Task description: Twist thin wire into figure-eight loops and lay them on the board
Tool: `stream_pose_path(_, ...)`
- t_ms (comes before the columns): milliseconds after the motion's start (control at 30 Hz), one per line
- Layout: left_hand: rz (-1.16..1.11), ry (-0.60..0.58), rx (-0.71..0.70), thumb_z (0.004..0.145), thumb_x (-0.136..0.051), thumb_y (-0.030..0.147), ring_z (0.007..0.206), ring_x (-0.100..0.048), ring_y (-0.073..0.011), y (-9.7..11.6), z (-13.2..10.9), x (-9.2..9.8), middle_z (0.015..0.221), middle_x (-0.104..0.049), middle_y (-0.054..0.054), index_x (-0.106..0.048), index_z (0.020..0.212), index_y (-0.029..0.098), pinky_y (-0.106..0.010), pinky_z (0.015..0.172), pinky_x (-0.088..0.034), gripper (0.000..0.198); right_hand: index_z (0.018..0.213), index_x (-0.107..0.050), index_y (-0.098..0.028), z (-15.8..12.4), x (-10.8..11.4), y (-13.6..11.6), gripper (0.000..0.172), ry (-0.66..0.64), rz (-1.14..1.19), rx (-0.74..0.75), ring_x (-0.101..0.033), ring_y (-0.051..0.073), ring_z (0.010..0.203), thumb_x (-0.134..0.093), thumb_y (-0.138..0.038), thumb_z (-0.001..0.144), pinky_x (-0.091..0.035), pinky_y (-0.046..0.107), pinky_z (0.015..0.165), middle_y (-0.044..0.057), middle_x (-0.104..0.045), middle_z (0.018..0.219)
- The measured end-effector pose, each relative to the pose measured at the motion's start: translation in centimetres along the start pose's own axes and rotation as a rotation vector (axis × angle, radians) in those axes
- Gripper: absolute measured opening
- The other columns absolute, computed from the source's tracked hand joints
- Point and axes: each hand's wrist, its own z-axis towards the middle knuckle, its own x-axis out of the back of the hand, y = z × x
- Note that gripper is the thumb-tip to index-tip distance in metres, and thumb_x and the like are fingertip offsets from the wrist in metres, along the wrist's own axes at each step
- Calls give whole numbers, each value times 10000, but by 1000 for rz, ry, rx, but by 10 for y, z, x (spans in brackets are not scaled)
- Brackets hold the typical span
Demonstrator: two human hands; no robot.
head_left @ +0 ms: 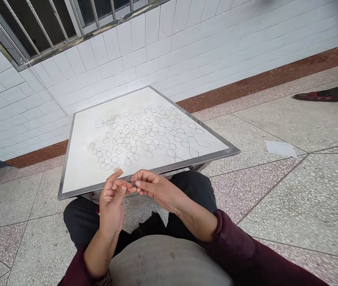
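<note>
The person's left hand [111, 204] and right hand [157, 190] are raised just in front of the near edge of the surface [78, 172], above the person's lap, with the fingertips meeting near the middle. The left hand is half curled, its palm turned toward the person, and a tan strip [118, 172], possibly tape, lies across one fingertip. The right hand comes in from the other side with its fingers lightly bent and its fingertips [137, 184] pinched close against the left fingers. Whether they have hold of something is too fine to tell, so the grip stays uncertain. Many thin wire loops [148, 135], mostly figure-eight shapes, lie spread across the white top of the surface, well beyond the hands and touching neither. A denser tangle of wire [107, 121] sits toward the far left of the group. The surface has a metal rim [193, 161] and stands over the person's dark trousers [193, 190]. Maroon sleeves [231, 246] cover both forearms up to near the wrists. A white tiled wall [112, 67] with a barred window [37, 24] runs along the far side. On the speckled tile floor [276, 119] to the right lie a scrap of white paper [280, 148] and another person's dark red shoe [313, 96].
</note>
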Motion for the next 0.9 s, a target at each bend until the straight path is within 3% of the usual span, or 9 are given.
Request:
stream_pose_path(267,-11,-88,86,880,-691,265,707,-622,-92,8,-2,0,828,-634,21,-607,1290,262,-252,763,-509,419,884,-599,-217,-4,-7,3,258,-20,-41,100,-524,125,720,-691,-458,865,-402,300,711,-13,-605,799)
stream_pose_path(467,6,-92,67,901,-663,265,673,-598,-82,9,-4,1,727,-579,51,-586,1311,267,-242,768,-494,417,845,-614,-212,-5,-12,8,250,10,69,95,-523,126,722,-741,-426,827,-423,315,744,-29,-559,749)
stream_pose_path(700,-42,-99,103,874,-682,283,741,-651,-123,11,-7,0,872,-631,3,-604,1288,258,-291,795,-512,422,857,-636,-209,-8,-16,8,255,50,134,47,-551,117,715,-793,-393,776,-443,274,671,-10,-610,809)
stream_pose_path(900,-149,-94,135,816,-742,215,718,-627,-93,9,-9,-2,878,-625,20,-623,1266,281,-299,834,-528,471,822,-603,-210,-8,-21,7,314,120,98,105,-552,115,656,-806,-435,741,-433,263,598,-20,-584,754)
